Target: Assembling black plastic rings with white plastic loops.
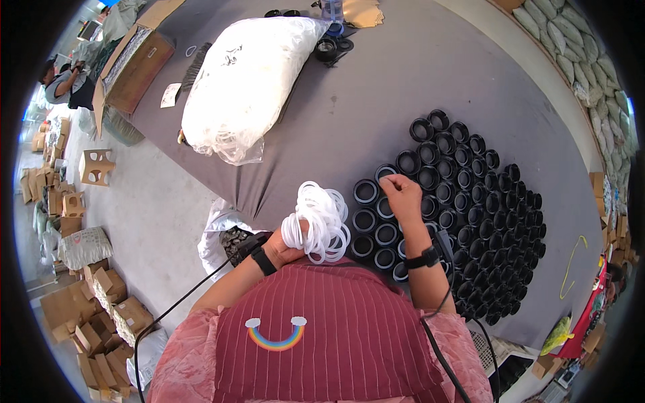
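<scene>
Two hands at work with white rings and black rings on a grey-covered tabletop

The left hand [287, 247] is curled around a loose bundle of white rings [322, 225], gathered in front of the body at the near edge of the tabletop [322, 131]; its fingers are largely hidden by the bundle. The right hand [406, 199] reaches over the left side of a broad array of black rings [445, 168], its thumb and fingertips drawn together at one ring near the array's outer edge. Whether anything is pinched between them cannot be told. The black rings lie side by side in close rows, extending to the right. Beyond the hands, a large white plastic bag [252, 80] rests on the tabletop, with a dark-bristled brush [195, 69] at its left and an open cardboard box [138, 70] farther left. Each wrist bears a black band, and a striped maroon apron [322, 336] with a rainbow motif covers the wearer's front.
</scene>
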A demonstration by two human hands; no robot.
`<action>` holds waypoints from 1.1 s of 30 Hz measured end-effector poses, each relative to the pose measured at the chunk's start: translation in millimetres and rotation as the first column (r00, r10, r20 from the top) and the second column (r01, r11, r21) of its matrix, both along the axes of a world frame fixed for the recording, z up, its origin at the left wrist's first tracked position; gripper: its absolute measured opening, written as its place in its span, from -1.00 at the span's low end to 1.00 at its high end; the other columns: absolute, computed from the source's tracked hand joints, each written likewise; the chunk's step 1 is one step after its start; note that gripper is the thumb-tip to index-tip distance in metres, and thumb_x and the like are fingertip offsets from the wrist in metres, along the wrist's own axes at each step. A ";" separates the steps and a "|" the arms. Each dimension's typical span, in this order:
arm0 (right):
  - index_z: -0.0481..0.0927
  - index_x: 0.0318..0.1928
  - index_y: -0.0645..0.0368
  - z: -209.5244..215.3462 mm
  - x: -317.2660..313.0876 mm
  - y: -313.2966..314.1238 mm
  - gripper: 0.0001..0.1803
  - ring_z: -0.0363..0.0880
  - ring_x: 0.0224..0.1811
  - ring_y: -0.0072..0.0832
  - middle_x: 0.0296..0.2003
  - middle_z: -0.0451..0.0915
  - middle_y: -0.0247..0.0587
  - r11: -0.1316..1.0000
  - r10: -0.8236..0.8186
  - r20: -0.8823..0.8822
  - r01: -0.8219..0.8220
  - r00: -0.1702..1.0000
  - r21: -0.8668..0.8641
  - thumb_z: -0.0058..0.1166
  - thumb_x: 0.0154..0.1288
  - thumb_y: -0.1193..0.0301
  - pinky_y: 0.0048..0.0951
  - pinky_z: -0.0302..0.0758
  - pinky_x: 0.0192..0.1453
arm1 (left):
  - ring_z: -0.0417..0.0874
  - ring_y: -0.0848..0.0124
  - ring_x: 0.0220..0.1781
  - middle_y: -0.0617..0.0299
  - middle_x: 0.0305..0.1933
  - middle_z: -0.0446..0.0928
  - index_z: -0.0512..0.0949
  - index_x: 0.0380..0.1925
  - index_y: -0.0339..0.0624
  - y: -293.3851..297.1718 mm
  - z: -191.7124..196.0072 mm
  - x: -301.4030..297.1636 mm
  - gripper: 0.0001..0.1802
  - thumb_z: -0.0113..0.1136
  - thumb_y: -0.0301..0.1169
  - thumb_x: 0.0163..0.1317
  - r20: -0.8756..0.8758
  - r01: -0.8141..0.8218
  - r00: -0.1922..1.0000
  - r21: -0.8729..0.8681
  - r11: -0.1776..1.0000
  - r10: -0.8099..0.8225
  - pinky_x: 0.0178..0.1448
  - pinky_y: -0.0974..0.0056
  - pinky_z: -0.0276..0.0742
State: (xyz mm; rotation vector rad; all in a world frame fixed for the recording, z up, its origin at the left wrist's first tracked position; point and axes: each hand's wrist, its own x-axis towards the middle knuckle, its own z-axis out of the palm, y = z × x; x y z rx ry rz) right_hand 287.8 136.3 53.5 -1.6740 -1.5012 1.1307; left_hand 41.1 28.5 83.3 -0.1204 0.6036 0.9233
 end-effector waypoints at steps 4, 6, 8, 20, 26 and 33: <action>0.60 -0.33 0.31 41.0 -39.8 -26.4 -0.81 0.44 -0.40 -0.69 -0.47 0.53 -0.40 0.976 0.147 -0.525 -0.210 0.838 -0.064 0.19 0.07 0.43 -0.64 0.37 -0.35 | 0.52 0.22 0.03 0.09 0.01 0.47 0.31 0.09 -0.24 4.3 12.2 7.2 -0.27 0.39 -0.47 -0.15 -0.018 0.049 0.999 0.054 0.997 -0.048 0.17 0.11 0.44; 0.60 -0.32 0.30 46.1 -40.3 -32.4 -0.83 0.41 -0.45 -0.69 -0.48 0.51 -0.40 0.961 0.222 -0.469 -0.273 0.855 -0.043 0.18 0.06 0.46 -0.66 0.33 -0.41 | 0.54 0.26 -0.02 0.06 -0.01 0.46 0.32 0.08 -0.27 5.1 13.3 11.8 -0.55 0.10 -0.38 0.20 -0.035 0.080 0.997 0.178 0.981 -0.075 0.08 0.18 0.51; 0.60 -0.33 0.29 49.0 -36.7 -34.6 -0.85 0.40 -0.48 -0.69 -0.50 0.51 -0.41 0.963 0.213 -0.464 -0.265 0.860 -0.048 0.17 0.07 0.47 -0.68 0.30 -0.43 | 0.54 0.28 -0.03 0.07 -0.02 0.46 0.32 0.07 -0.27 6.4 15.1 15.4 -0.55 0.11 -0.39 0.19 -0.046 0.082 0.996 0.163 0.983 -0.076 0.07 0.19 0.51; 0.55 -0.36 0.22 4.1 45.1 -7.3 -0.91 0.32 -0.71 -0.71 -0.64 0.45 -0.43 0.889 -0.447 -0.591 0.259 0.672 -0.378 0.11 0.16 0.46 -0.68 0.19 -0.69 | 0.51 0.22 0.05 0.09 0.03 0.47 0.32 0.08 -0.22 7.1 -6.6 16.0 -0.42 0.27 -0.40 0.03 0.012 0.077 0.997 -0.002 0.997 -0.077 0.17 0.08 0.44; 0.55 -0.37 0.22 -33.2 77.2 22.4 -0.90 0.40 -0.68 -0.68 -0.58 0.50 -0.42 0.851 -0.518 -0.496 0.363 0.697 -0.379 0.11 0.16 0.44 -0.68 0.23 -0.69 | 0.50 0.21 0.05 0.07 0.02 0.45 0.33 0.05 -0.24 7.1 -8.6 15.7 -0.53 0.12 -0.39 0.12 -0.021 0.075 0.997 0.036 0.997 -0.074 0.17 0.11 0.44; 0.54 -0.39 0.22 -43.4 61.6 55.1 -0.91 0.50 -0.60 -0.61 -0.57 0.52 -0.37 0.816 -0.560 -0.455 0.368 0.692 -0.445 0.09 0.15 0.45 -0.63 0.39 -0.63 | 0.48 0.23 0.06 0.06 0.02 0.43 0.33 0.04 -0.23 8.2 -7.4 17.6 -0.65 -0.07 -0.35 0.28 -0.046 0.058 0.997 0.045 0.997 -0.056 0.18 0.13 0.42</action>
